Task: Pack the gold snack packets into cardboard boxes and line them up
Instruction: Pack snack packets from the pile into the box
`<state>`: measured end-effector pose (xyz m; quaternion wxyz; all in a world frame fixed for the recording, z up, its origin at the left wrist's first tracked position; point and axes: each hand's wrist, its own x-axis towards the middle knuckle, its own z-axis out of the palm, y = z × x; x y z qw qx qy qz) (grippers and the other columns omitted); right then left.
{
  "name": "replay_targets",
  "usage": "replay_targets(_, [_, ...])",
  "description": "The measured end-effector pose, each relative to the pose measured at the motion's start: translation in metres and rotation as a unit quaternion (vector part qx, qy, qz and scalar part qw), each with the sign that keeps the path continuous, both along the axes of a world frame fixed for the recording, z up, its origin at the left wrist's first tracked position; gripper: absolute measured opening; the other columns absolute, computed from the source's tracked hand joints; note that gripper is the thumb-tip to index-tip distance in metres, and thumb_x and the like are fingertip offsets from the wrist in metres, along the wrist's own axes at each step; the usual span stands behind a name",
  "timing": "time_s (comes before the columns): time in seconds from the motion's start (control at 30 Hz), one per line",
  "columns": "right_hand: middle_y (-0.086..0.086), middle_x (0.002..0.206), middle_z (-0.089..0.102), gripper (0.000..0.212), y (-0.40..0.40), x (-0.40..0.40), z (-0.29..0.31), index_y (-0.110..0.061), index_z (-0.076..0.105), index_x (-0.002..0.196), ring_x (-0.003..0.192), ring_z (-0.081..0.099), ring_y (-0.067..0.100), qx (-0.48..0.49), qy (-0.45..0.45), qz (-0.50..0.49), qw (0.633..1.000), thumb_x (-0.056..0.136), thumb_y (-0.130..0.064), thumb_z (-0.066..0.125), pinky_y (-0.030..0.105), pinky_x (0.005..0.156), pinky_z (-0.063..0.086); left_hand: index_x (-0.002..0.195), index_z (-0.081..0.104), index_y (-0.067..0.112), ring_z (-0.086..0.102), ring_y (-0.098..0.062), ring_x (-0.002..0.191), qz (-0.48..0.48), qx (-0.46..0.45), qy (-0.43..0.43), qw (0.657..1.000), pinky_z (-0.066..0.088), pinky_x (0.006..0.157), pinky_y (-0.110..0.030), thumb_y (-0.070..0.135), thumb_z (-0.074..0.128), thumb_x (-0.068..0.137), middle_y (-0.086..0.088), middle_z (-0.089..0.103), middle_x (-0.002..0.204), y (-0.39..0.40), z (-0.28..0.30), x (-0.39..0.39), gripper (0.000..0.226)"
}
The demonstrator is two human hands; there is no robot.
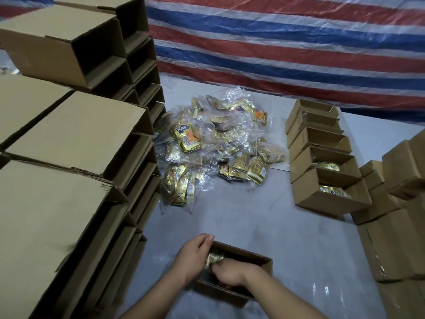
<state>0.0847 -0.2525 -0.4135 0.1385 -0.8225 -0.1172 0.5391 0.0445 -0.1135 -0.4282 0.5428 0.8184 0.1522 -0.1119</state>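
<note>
Your left hand [195,256] grips the box [232,272] rim, right hand [227,273] fingers pinch gold packets [215,259] inside; filled row [322,157] right-side floor, pile [213,143] left.

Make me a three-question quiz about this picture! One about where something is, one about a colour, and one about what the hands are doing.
1. Where is the pile of gold snack packets?
A. On the floor between the box stacks
B. On top of the tall stack
C. Inside the tarp

2. What colours are the tarp stripes?
A. Green and yellow
B. Red, blue and white
C. Black and orange

3. What are the hands doing?
A. Resting on the floor
B. Folding the tarp
C. Working in an open cardboard box

Answers: 1 A, the pile lies on the grey floor. 2 B, the stripes show it. 3 C, the left hand and right hand reach into it.
</note>
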Motion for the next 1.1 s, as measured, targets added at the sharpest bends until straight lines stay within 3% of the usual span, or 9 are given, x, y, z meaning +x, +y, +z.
replay_targets(0.13, [0.014,0.149,0.046,0.056,0.005,-0.005,0.009,-0.012,0.051,0.139,0.134,0.044,0.028,-0.011,0.003,0.021,1.000,0.100,-0.038,0.021,0.034,0.107,0.033,0.085,0.061,0.012,0.063,-0.020,0.086,0.000,-0.006,0.006,1.000,0.048,0.083,-0.037,0.036,0.045,0.102,-0.006,0.066,0.083,0.000,-0.001,0.001,0.033])
replay_targets(0.33, [0.018,0.138,0.056,0.048,-0.002,0.000,0.027,-0.006,0.059,0.128,0.125,0.053,0.030,0.019,-0.052,0.012,0.998,0.102,-0.029,0.026,0.025,0.088,0.034,0.093,0.061,0.023,0.061,-0.015,0.096,0.028,0.014,0.055,0.998,0.046,0.088,-0.031,0.042,0.040,0.102,0.004,0.067,0.095,-0.006,-0.005,-0.001,0.030])
replay_targets(0.53, [0.012,0.157,0.034,0.056,0.000,-0.014,0.024,-0.009,0.034,0.151,0.145,0.031,0.022,0.009,-0.007,-0.020,1.000,0.105,-0.036,0.017,0.028,0.112,0.022,0.121,0.058,0.026,0.056,-0.020,0.116,0.080,0.016,0.093,0.992,0.035,0.084,-0.024,0.048,0.034,0.101,-0.001,0.064,0.120,-0.018,-0.010,-0.006,0.038])
replay_targets(0.7, [0.012,0.133,0.060,0.051,-0.024,-0.009,0.025,-0.016,0.062,0.123,0.124,0.055,0.027,0.035,-0.117,-0.054,0.991,0.094,-0.045,0.032,0.032,0.103,0.041,0.102,0.055,0.036,0.058,-0.024,0.114,0.086,0.016,0.100,0.991,0.040,0.087,-0.029,0.053,0.034,0.099,-0.004,0.065,0.117,-0.028,-0.015,0.008,0.028])
replay_targets(0.8, [0.005,0.099,0.067,0.026,-0.070,-0.008,0.031,-0.016,0.064,0.086,0.096,0.065,0.028,0.058,-0.340,-0.075,0.936,0.086,-0.037,0.049,0.035,0.083,0.050,0.102,0.055,0.032,0.058,-0.025,0.115,0.061,0.020,0.093,0.994,0.037,0.083,-0.027,0.050,0.034,0.101,-0.007,0.065,0.117,-0.051,-0.017,0.024,0.028])
replay_targets(0.87, [0.002,0.098,0.064,0.015,-0.106,-0.004,0.031,-0.019,0.066,0.089,0.094,0.064,0.026,0.040,-0.501,-0.128,0.855,0.076,-0.027,0.068,0.036,0.083,0.052,0.102,0.055,0.029,0.058,-0.024,0.112,0.040,0.006,0.085,0.996,0.035,0.082,-0.026,0.050,0.033,0.101,-0.003,0.064,0.110,-0.072,-0.015,0.036,0.031])
replay_targets(0.9, [0.005,0.109,0.064,0.032,-0.123,0.001,0.033,-0.016,0.068,0.102,0.104,0.063,0.027,0.007,-0.521,-0.169,0.836,0.072,-0.024,0.074,0.039,0.088,0.052,0.105,0.055,0.027,0.058,-0.023,0.110,0.027,0.000,0.086,0.996,0.034,0.082,-0.025,0.050,0.032,0.101,-0.001,0.062,0.107,-0.083,-0.013,0.043,0.033])
replay_targets(1.0, [0.011,0.150,0.039,0.070,-0.168,0.013,0.028,-0.008,0.034,0.148,0.134,0.043,0.029,-0.076,-0.423,-0.317,0.846,0.089,-0.033,0.061,0.040,0.106,0.040,0.112,0.055,0.022,0.055,-0.021,0.106,0.004,-0.018,0.093,0.995,0.032,0.082,-0.024,0.049,0.030,0.102,0.000,0.058,0.107,-0.123,-0.009,0.064,0.038])
replay_targets(1.1, [0.016,0.137,0.054,0.060,-0.201,0.015,0.014,-0.006,0.031,0.142,0.120,0.057,0.034,-0.040,-0.311,-0.494,0.811,0.094,-0.032,0.056,0.037,0.090,0.048,0.111,0.050,0.024,0.049,-0.016,0.102,-0.011,-0.035,0.094,0.995,0.030,0.084,-0.023,0.049,0.028,0.102,0.000,0.055,0.110,-0.165,-0.010,0.079,0.034])
